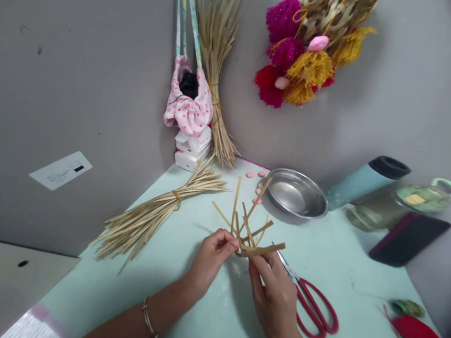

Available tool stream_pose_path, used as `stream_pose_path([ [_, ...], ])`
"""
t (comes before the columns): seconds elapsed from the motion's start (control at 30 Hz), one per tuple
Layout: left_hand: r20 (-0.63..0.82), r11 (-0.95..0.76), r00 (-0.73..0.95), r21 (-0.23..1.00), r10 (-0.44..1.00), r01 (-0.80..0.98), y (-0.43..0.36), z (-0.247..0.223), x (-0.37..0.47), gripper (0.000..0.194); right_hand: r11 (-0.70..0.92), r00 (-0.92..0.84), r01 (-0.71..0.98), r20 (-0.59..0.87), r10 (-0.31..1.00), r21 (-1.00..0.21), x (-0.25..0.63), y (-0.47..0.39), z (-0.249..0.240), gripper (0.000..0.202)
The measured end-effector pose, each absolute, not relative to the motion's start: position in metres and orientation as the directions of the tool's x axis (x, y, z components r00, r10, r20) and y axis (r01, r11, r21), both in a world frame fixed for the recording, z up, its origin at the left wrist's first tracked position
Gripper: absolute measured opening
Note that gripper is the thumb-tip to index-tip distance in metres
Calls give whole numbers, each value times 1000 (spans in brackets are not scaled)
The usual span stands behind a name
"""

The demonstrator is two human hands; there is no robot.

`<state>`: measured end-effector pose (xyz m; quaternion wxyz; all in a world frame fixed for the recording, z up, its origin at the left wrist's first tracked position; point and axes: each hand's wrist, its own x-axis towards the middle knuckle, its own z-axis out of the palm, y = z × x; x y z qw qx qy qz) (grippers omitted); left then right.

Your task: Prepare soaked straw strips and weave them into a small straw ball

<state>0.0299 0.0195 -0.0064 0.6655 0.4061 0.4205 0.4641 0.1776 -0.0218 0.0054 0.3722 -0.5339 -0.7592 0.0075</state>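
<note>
Over the table, both hands hold a small piece of woven straw strips, its loose ends fanning upward and outward. My left hand pinches its left edge between thumb and fingers. My right hand grips the lower right side, with some of its fingers hidden behind the strips. A pair of red-handled scissors lies on the table just right of my right hand, its blades partly covered by that hand. To the left rests a tied bundle of straw strips.
Behind my hands is a metal bowl with pink beads beside it. A blue tumbler, a green bottle and a dark phone stand right. Another straw bundle leans in the corner. Colourful tassels hang above.
</note>
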Motion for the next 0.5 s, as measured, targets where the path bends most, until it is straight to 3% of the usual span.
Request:
stream_pose_path([
  [0.07, -180, 227, 205, 945, 962, -235, 18, -6, 30, 31, 418, -169, 879, 669, 724, -230, 180, -22, 0, 18],
  [0.13, -174, 212, 190, 957, 966, -198, 17, -5, 30, 31, 384, -175, 915, 733, 657, -126, 181, -22, -4, 11],
  [0.5, -114, 137, 188, 984, 976, -113, 14, -8, 34, 24, 333, -218, 943, 754, 619, -1, 185, -22, 0, 18],
])
